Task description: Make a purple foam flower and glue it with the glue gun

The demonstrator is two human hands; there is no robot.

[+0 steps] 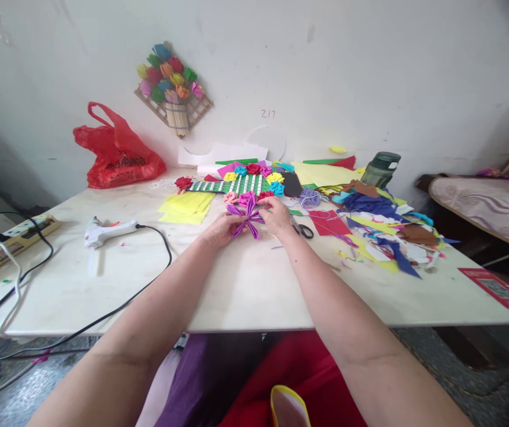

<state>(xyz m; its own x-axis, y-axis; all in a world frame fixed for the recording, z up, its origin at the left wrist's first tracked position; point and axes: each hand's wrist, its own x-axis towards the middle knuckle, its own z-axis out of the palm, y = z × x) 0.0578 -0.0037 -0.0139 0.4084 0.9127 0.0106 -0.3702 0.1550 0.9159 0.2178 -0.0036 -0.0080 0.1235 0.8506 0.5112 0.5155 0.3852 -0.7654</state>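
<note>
A purple ribbon-like flower [249, 218] with several narrow looped petals is held up over the table, between both hands. My left hand [224, 229] pinches its left petals. On the upper right side, the fingers of my right hand [275, 214] are closed on another petal. Just behind the flower lies a green craft piece [218, 187] with white strips, edged by pink, red, yellow and blue rosettes. Black-handled scissors [304, 230] lie by my right wrist, partly hidden by it.
A white glue gun [111, 231] rests at left, its black cord crossing the table's front edge. Yellow sheets [187, 206], a red bag [121, 151], a green bottle [381, 169] and a heap of coloured scraps [383, 219] surround the work.
</note>
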